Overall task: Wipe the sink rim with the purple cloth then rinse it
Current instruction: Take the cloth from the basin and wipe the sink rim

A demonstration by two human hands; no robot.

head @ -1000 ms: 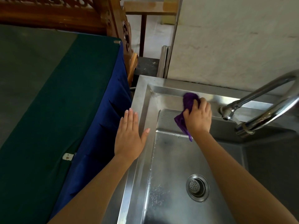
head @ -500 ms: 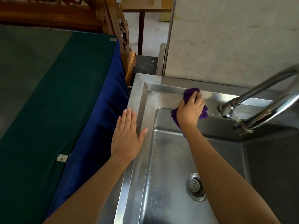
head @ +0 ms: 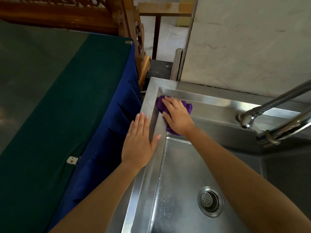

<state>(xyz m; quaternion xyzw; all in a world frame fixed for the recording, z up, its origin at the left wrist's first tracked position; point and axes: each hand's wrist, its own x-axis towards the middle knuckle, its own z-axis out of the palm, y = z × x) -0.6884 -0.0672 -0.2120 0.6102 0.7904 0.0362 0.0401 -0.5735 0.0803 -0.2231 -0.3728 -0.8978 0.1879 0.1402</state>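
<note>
The purple cloth [head: 187, 106] lies bunched on the back left corner of the steel sink rim [head: 218, 102]. My right hand [head: 176, 116] presses flat on top of the cloth and holds it against the rim, hiding most of it. A corner of the cloth hangs over the basin edge below my wrist. My left hand [head: 139, 142] rests flat, fingers together, on the sink's left rim, holding nothing. The basin below is wet, with a round drain strainer [head: 209, 200] near the front.
A chrome faucet [head: 272, 113] reaches in from the right above the basin. A green and blue cloth-covered surface [head: 58, 106] borders the sink on the left, with carved wooden furniture [head: 133, 31] behind it. A pale wall [head: 252, 47] runs behind the sink.
My right hand has slid the purple cloth leftward along the back rim, from near the faucet base into the left corner. My left hand has stayed on the left rim.
</note>
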